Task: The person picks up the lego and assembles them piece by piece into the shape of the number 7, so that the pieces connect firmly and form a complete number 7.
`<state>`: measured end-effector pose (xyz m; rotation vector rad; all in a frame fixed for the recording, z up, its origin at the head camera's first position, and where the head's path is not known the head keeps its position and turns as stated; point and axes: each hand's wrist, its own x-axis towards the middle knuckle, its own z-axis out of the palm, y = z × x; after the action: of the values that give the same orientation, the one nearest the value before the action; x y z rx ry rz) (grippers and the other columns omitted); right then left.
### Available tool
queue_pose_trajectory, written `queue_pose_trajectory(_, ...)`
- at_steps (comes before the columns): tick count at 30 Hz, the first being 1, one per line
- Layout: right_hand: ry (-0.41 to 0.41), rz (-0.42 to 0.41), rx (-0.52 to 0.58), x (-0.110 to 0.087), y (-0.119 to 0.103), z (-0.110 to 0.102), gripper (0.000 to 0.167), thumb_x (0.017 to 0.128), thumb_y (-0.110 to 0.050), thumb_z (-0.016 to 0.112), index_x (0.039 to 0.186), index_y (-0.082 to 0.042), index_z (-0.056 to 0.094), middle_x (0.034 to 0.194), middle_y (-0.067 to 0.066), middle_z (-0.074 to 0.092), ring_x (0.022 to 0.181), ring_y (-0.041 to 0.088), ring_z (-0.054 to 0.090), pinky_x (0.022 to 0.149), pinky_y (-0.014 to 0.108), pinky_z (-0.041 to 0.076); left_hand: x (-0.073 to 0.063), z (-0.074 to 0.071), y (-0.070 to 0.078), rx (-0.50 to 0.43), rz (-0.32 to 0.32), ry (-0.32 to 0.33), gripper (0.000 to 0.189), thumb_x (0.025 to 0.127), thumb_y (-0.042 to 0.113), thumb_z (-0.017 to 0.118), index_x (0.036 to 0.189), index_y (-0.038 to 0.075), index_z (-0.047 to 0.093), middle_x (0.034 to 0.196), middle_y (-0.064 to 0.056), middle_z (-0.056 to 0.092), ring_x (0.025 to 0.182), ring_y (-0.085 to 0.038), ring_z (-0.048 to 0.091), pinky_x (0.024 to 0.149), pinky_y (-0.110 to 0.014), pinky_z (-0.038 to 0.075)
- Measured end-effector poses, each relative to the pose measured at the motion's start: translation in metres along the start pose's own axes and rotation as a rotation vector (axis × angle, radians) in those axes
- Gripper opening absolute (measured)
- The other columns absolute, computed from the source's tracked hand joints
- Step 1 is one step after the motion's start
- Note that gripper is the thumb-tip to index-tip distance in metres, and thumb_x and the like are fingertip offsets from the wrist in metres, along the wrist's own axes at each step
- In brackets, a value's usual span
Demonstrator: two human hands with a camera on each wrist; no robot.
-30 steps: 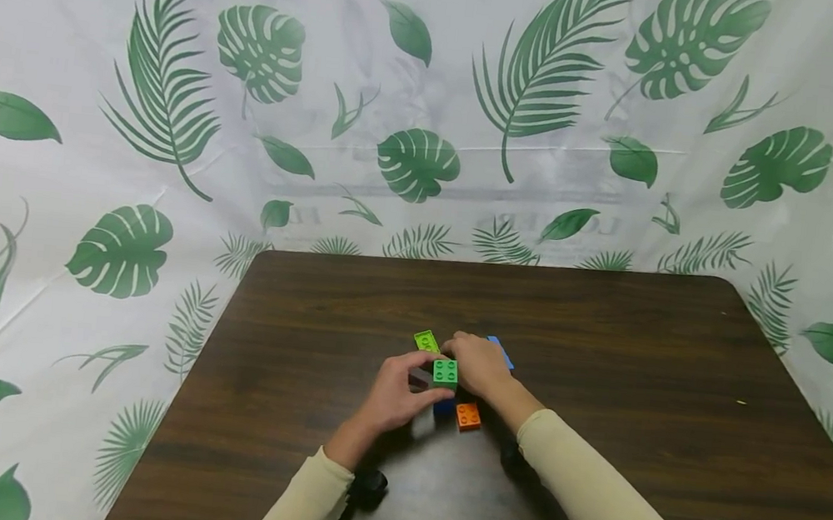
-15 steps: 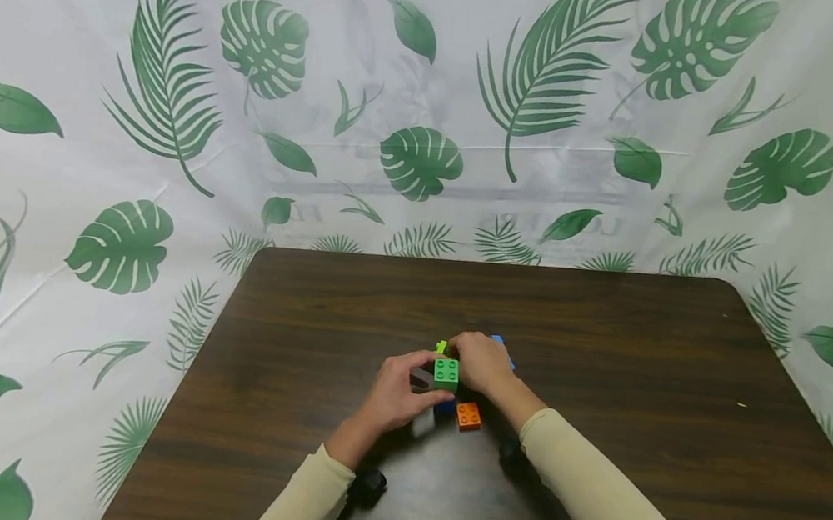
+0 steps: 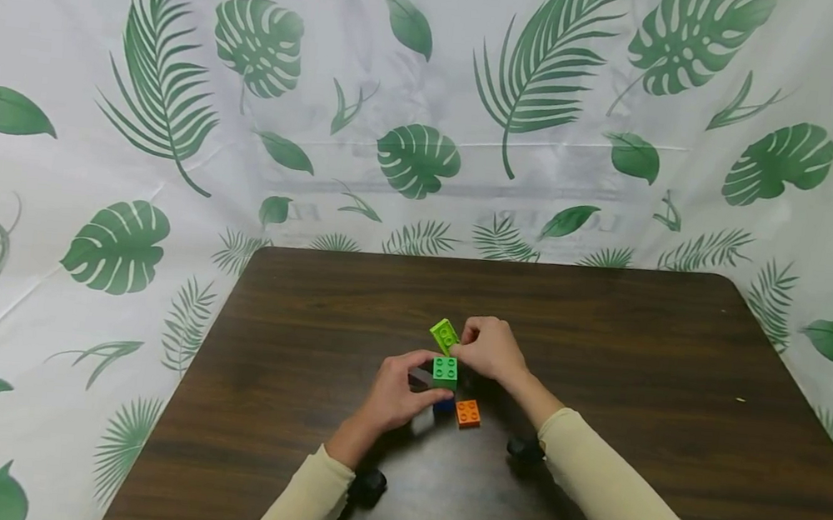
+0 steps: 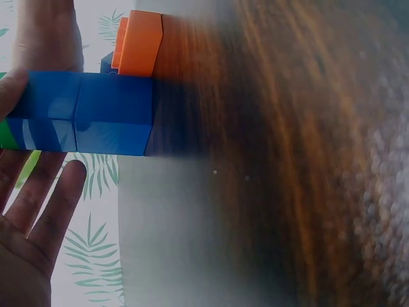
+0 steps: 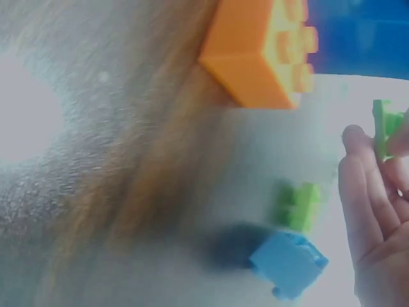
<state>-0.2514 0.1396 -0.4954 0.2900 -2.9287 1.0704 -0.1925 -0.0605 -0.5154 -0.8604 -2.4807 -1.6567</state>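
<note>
My left hand (image 3: 390,396) holds the top of an upright stack between thumb and index finger. The stack has a green toy brick (image 3: 445,369) above two blue bricks (image 4: 96,112). The other fingers of that hand stretch out beside it in the left wrist view. Just beyond the stack, my right hand (image 3: 494,349) pinches a lime green brick (image 3: 444,335), tilted with its studs showing in the head view. In the right wrist view, the thumb and fingers of that hand grip the lime brick (image 5: 382,128) at the right edge.
An orange brick (image 3: 468,414) sits on the dark wood table (image 3: 320,318), close to the stack's right side. Another lime piece (image 5: 305,206) and a light blue brick (image 5: 289,263) show in the right wrist view; my right hand hides them in the head view.
The right hand has taken up the lime brick, turned it and moved a little away and to the right. Its wrist now covers the light blue brick. The left hand stays on the stack.
</note>
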Motion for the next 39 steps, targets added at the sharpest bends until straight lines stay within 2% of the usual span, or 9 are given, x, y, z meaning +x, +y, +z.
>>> queue_pose_trajectory(4, 0.005, -0.017, 0.15, -0.004, -0.007, -0.012, 0.011, 0.074, -0.018, 0.075, 0.081, -0.011, 0.068, 0.073, 0.0, 0.062, 0.066, 0.017, 0.055, 0.058, 0.03, 0.045, 0.0, 0.0, -0.001, -0.013, -0.012, -0.004, 0.04, 0.082, 0.022, 0.082, 0.117, 0.011, 0.068, 0.109, -0.007, 0.069, 0.097, -0.025, 0.066, 0.074, -0.045, 0.057)
queue_pose_trajectory(8, -0.08, -0.002, 0.301, -0.01, -0.014, -0.023, 0.026, 0.082, -0.01, 0.067, 0.106, -0.002, 0.071, 0.083, 0.006, 0.066, 0.068, 0.022, 0.063, 0.059, 0.034, 0.053, -0.001, 0.001, -0.002, -0.033, -0.021, -0.003, 0.04, 0.081, 0.021, 0.082, 0.118, 0.011, 0.067, 0.109, -0.007, 0.069, 0.097, -0.025, 0.066, 0.074, -0.045, 0.057)
queue_pose_trajectory(12, -0.134, 0.057, 0.397, -0.017, -0.019, -0.032, 0.027, 0.088, -0.007, 0.059, 0.111, 0.004, 0.07, 0.091, 0.014, 0.067, 0.07, 0.035, 0.068, 0.062, 0.043, 0.058, -0.002, 0.001, -0.002, -0.036, -0.021, -0.001, 0.04, 0.082, 0.021, 0.082, 0.118, 0.012, 0.067, 0.109, -0.006, 0.068, 0.098, -0.024, 0.066, 0.074, -0.044, 0.058)
queue_pose_trajectory(16, -0.143, 0.046, 0.366, -0.027, -0.024, -0.037, 0.03, 0.091, -0.01, 0.059, 0.115, 0.004, 0.068, 0.096, 0.015, 0.066, 0.071, 0.037, 0.068, 0.062, 0.041, 0.058, -0.003, 0.001, -0.002, -0.025, -0.022, 0.0, 0.04, 0.082, 0.022, 0.082, 0.118, 0.012, 0.068, 0.108, -0.005, 0.068, 0.097, -0.023, 0.066, 0.073, -0.041, 0.058)
queue_pose_trajectory(22, -0.134, -0.09, 0.197, -0.039, -0.03, -0.04, 0.029, 0.092, -0.024, 0.07, 0.113, -0.005, 0.073, 0.098, 0.005, 0.069, 0.073, 0.02, 0.062, 0.059, 0.03, 0.051, -0.004, 0.001, -0.002, 0.003, -0.017, -0.001, 0.043, 0.083, 0.025, 0.081, 0.121, 0.012, 0.067, 0.111, -0.002, 0.068, 0.097, -0.019, 0.066, 0.073, -0.035, 0.058)
queue_pose_trajectory(26, -0.146, -0.134, 0.214, -0.044, -0.034, -0.043, 0.03, 0.09, -0.027, 0.073, 0.115, -0.01, 0.074, 0.099, 0.002, 0.072, 0.077, 0.014, 0.063, 0.066, 0.029, 0.054, -0.003, 0.001, -0.002, -0.002, -0.018, -0.01, 0.044, 0.084, 0.025, 0.08, 0.123, 0.013, 0.066, 0.113, -0.004, 0.067, 0.099, -0.019, 0.066, 0.072, -0.033, 0.058)
queue_pose_trajectory(30, -0.183, -0.194, 0.242, -0.049, -0.037, -0.046, 0.033, 0.088, -0.027, 0.075, 0.118, -0.013, 0.072, 0.104, 0.001, 0.071, 0.083, 0.014, 0.065, 0.071, 0.026, 0.056, -0.002, 0.001, -0.001, -0.015, -0.01, -0.015, 0.043, 0.084, 0.024, 0.08, 0.123, 0.013, 0.067, 0.112, -0.004, 0.068, 0.1, -0.022, 0.066, 0.071, -0.034, 0.058)
queue_pose_trajectory(35, -0.212, -0.331, 0.231, -0.053, -0.035, -0.049, 0.035, 0.091, -0.022, 0.072, 0.124, -0.012, 0.069, 0.113, 0.001, 0.069, 0.09, 0.014, 0.065, 0.074, 0.025, 0.056, -0.002, 0.001, -0.001, -0.005, 0.004, -0.002, 0.041, 0.083, 0.024, 0.081, 0.121, 0.014, 0.067, 0.113, -0.003, 0.068, 0.1, -0.021, 0.066, 0.071, -0.037, 0.058)
queue_pose_trajectory(39, -0.209, -0.429, 0.233, -0.056, -0.033, -0.05, 0.033, 0.091, -0.016, 0.072, 0.124, -0.012, 0.069, 0.117, 0.0, 0.067, 0.096, 0.015, 0.065, 0.077, 0.027, 0.056, -0.002, 0.001, -0.003, -0.001, 0.015, 0.015, 0.04, 0.081, 0.022, 0.083, 0.116, 0.01, 0.068, 0.108, -0.005, 0.069, 0.093, -0.021, 0.068, 0.071, -0.04, 0.058)
